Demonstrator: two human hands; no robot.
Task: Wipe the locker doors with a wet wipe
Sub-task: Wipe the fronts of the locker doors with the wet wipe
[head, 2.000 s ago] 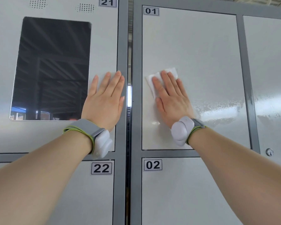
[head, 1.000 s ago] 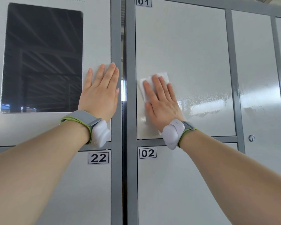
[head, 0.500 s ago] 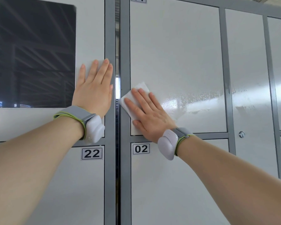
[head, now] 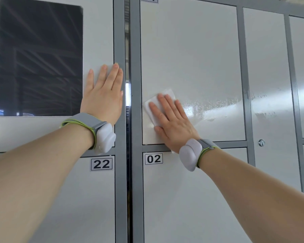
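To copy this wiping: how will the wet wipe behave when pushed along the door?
The wet wipe is probably limp: it lies flat under the right hand. It likely slides easily, since the door beside it shines wet.

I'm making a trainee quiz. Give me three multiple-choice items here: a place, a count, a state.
1. The white folded wet wipe lies on: A the dark glass screen; B the pale grey metal locker door above door 02; C door 22.
2. White wrist devices in view: A one; B two; C three.
3. The left hand is: A a fist; B pinching the wipe; C flat, fingers straight.
B: the right hand presses it there. B: one on each wrist. C: its fingers lie straight, holding nothing.
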